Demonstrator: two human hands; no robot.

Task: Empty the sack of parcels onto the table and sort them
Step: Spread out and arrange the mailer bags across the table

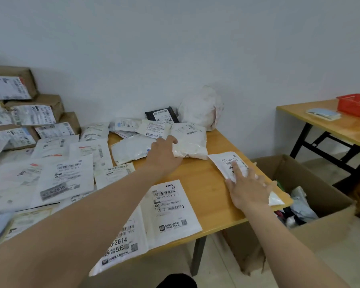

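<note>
Here, left hand (pixel 164 151) grips the plump poly mailer (pixel 190 143), far-centre on the table (pixel 195 175); right hand (pixel 248 191) presses flat on a thin mailer (pixel 227 162), near right. Likely light, soft, slippery: pinch edges.

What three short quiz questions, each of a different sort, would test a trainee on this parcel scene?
1. True or false: the right hand grips a brown parcel.
2. Where does the cardboard box stand? A on a chair; B on the floor beside the table; C on a shelf.
3. What colour is the basket on the second table?
Key: 1 false, it presses a flat white parcel; 2 B; 3 red.
</note>
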